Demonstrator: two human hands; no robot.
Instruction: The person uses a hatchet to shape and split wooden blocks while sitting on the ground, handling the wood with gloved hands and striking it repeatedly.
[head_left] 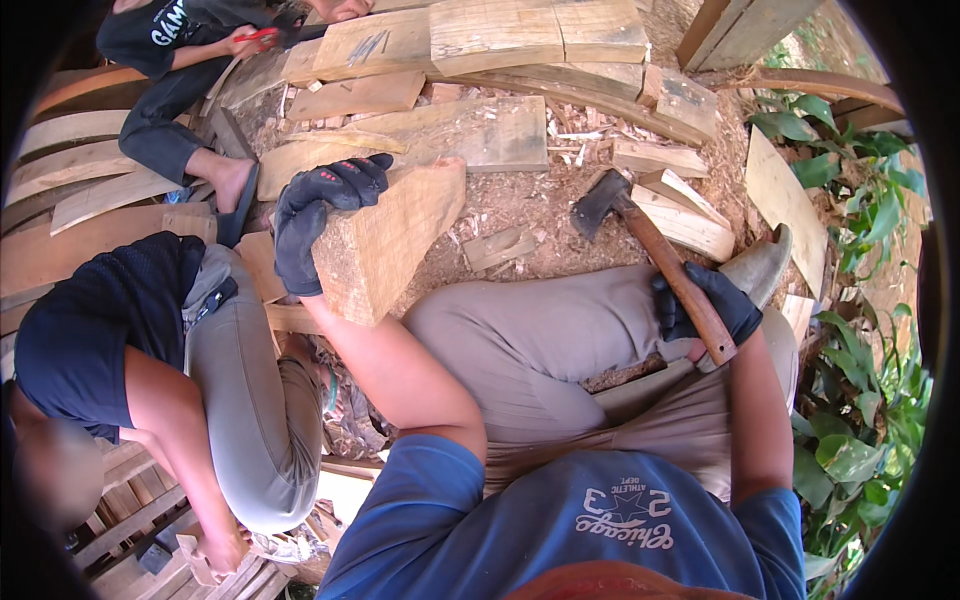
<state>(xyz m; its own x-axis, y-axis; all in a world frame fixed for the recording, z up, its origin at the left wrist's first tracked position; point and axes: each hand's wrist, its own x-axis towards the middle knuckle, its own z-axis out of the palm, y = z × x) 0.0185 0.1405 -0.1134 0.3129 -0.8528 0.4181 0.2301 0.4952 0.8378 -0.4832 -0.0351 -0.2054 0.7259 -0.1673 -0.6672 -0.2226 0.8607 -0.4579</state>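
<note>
My left hand (318, 210), in a dark glove with red marks, grips the upper left edge of a thick, angled wooden block (385, 240). The block stands tilted beside my bent knee, its pale cut face turned toward me. In my right hand (725, 300), also gloved, is a hatchet (665, 245); my fingers wrap round the lower part of its brown wooden handle. Its dark metal head points up and left over the chip-strewn ground, apart from the block.
Beyond the block lie a plank (490, 135), heavy timber (500, 38) and wood offcuts (670, 225). One person (240, 380) crouches at left; another (175, 110), holding something red, sits at far left. Leafy plants (850, 450) line the right side.
</note>
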